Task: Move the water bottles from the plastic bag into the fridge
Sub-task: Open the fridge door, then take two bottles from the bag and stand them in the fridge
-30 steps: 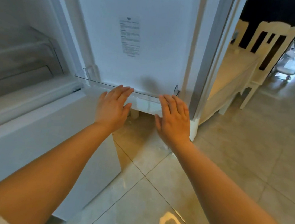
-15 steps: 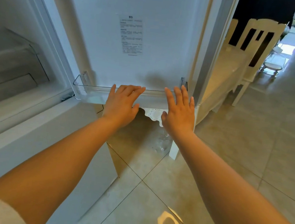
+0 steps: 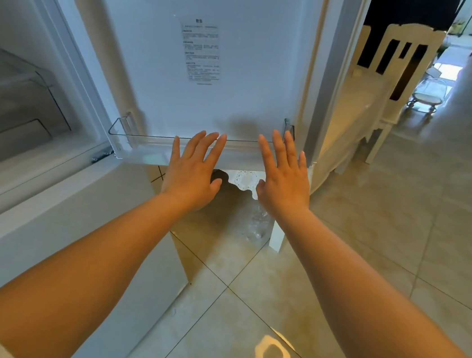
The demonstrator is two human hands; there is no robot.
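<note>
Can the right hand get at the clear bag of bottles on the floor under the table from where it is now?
Probably yes. The right hand is open and empty, and the plastic bag lies on the floor just below it, beside the table leg. Nothing visible blocks the way down, though the door shelf sits close ahead.

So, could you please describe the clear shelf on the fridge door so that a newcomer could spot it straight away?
Start at the open white fridge door, with its printed label in the middle. Follow the inner face down to its bottom edge, just above the left hand and right hand. There the door shelf runs across: see-through plastic, empty, unlike the opaque white panel behind it.
</note>
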